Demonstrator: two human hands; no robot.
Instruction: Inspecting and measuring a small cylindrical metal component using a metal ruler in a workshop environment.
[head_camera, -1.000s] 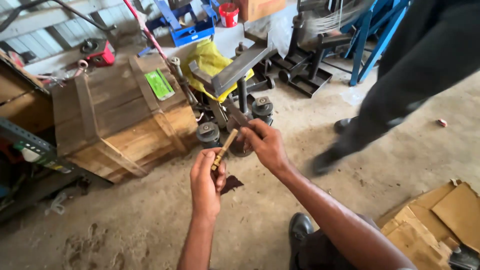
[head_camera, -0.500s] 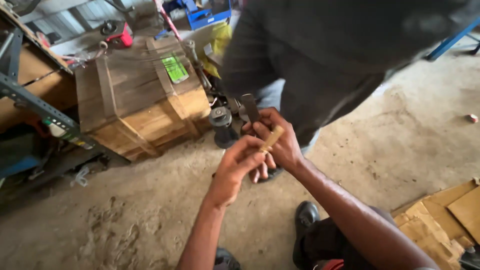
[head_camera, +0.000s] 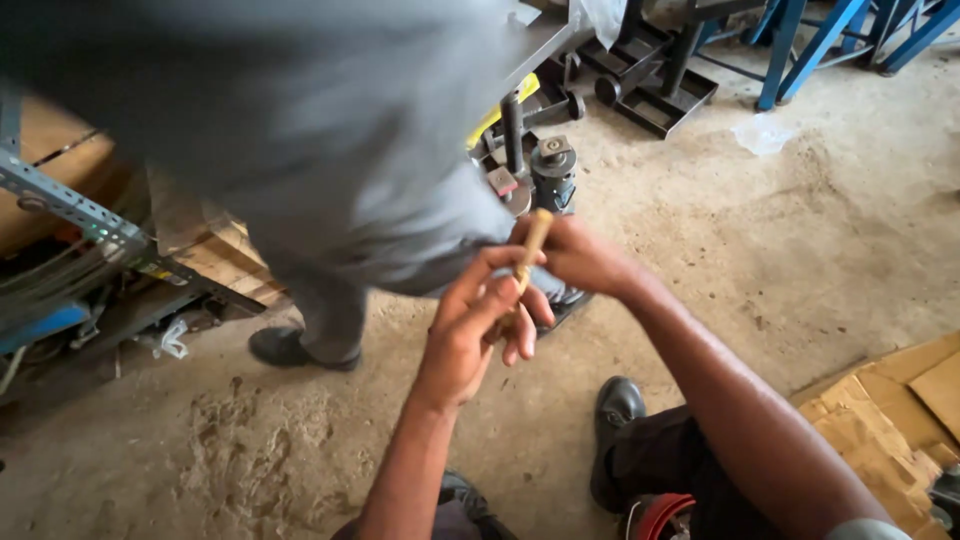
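Both my hands meet in the middle of the head view around a short wooden stick (head_camera: 533, 238), perhaps a tool handle. My left hand (head_camera: 476, 325) pinches its lower part between thumb and fingers. My right hand (head_camera: 577, 254) wraps the stick from the right, just behind its pale upper end. What sits at the stick's lower end is hidden by my fingers. A person in grey trousers (head_camera: 330, 160) stands right behind my hands, one black shoe (head_camera: 290, 348) on the dusty concrete floor.
Behind my hands stands a dark metal machine with round rollers (head_camera: 545, 165). A wooden crate (head_camera: 215, 250) and perforated metal shelving (head_camera: 70, 205) are at the left. Blue steel frames (head_camera: 800, 45) stand at the top right, flattened cardboard (head_camera: 900, 400) at the lower right.
The person in grey has stepped from the right across to the left, now covering the crate. My hands have stayed together on the stick, which now points more upright.
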